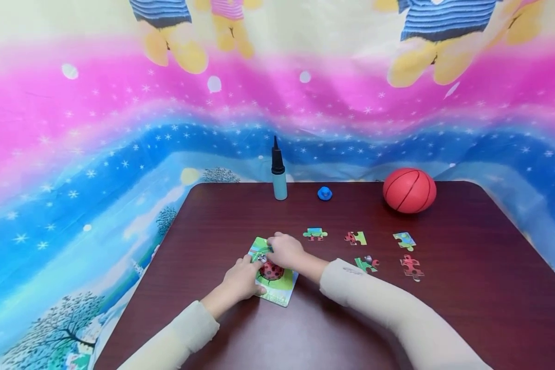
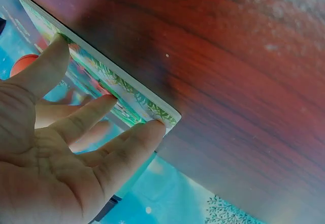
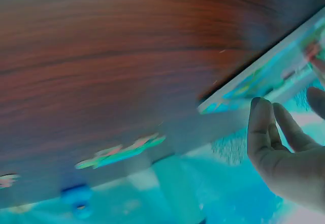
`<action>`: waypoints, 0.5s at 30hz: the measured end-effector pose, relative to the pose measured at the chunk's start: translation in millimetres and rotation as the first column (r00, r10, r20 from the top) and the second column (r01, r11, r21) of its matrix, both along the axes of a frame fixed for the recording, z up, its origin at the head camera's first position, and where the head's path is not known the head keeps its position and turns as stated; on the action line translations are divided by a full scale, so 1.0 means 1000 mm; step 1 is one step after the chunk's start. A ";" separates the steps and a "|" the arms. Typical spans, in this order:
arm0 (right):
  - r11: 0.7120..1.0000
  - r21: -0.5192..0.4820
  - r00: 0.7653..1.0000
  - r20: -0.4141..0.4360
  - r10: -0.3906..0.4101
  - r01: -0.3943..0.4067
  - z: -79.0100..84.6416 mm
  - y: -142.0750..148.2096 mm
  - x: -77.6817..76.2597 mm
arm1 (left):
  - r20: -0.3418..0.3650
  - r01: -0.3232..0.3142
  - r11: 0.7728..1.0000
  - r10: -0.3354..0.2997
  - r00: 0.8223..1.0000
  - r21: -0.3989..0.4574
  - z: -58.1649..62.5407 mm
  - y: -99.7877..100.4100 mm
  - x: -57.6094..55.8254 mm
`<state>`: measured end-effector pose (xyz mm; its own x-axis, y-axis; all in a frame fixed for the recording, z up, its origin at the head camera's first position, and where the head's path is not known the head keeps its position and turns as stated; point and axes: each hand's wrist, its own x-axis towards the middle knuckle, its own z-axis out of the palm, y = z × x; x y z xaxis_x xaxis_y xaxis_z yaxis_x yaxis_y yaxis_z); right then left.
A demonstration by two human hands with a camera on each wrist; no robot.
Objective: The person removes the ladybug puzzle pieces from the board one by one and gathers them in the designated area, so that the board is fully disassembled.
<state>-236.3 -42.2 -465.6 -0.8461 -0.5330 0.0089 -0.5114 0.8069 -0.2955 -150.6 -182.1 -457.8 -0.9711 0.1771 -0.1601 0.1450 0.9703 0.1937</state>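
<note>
A ladybug picture board (image 1: pixel 282 294), green with a pale lower edge, lies on the table in front of me. My left hand (image 1: pixel 242 278) rests on its left side. In the left wrist view that hand's fingers (image 2: pixel 133 144) are spread and fairly straight, their tips on the picture, with the thumb farther along the edge. Over the upper right of the board is my right hand (image 1: pixel 288 250), which hides part of the picture. The right wrist view shows its fingers (image 3: pixel 260 127) gently bent and the thumb apart, nothing held between them.
Several loose jigsaw pieces (image 1: pixel 315 234) lie right of the board, among them a red one (image 1: pixel 412 267). Along the back of the table (image 1: pixel 222 210) stand a teal pump with a black nozzle (image 1: pixel 279 182), a small blue toy (image 1: pixel 325 193) and a red ball (image 1: pixel 409 190).
</note>
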 end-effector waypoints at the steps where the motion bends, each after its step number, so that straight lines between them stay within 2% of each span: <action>1: 0.999 0.040 1.000 0.010 0.003 -0.003 -0.001 -0.006 -0.001 | -0.001 0.006 1.000 -0.006 1.000 0.001 0.000 0.001 0.000; 4: 0.991 0.131 1.000 0.029 -0.011 0.007 -0.003 -0.017 -0.001 | -0.008 0.025 1.000 -0.025 1.000 -0.002 -0.001 0.003 -0.001; 8: 0.980 0.197 1.000 0.012 -0.025 0.023 -0.001 -0.022 -0.002 | -0.014 0.026 1.000 -0.026 1.000 -0.014 -0.001 0.003 -0.001; 12: 0.971 0.236 0.997 -0.059 0.054 -0.038 0.003 -0.022 -0.002 | -0.004 0.005 1.000 -0.005 1.000 -0.011 -0.001 0.000 -0.002; 15: 0.957 0.272 0.982 -0.129 0.138 -0.099 0.005 -0.022 -0.003 | 0.002 -0.001 1.000 0.001 1.000 -0.011 -0.001 -0.002 -0.002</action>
